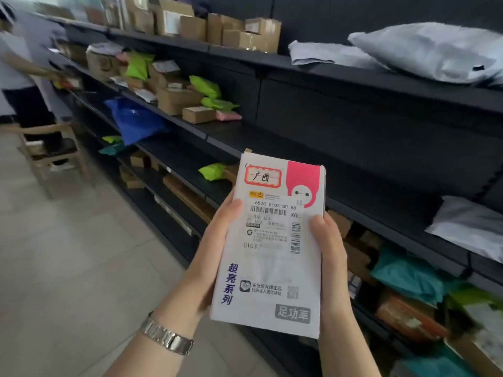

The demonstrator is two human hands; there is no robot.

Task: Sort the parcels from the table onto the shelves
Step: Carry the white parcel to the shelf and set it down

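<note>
Both hands grip a white parcel (pixel 275 240) upright: left hand (pixel 209 248) on its left edge, right hand (pixel 330 257) on its right. Dark shelves (pixel 299 148) of parcels run alongside, right.

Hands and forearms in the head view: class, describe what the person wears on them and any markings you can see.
Both forearms are bare, with no sleeves in view. The left hand has a silver metal link-bracelet wristwatch at its wrist. The right hand shows no glove, ring or band. No markings are visible on either.
</note>
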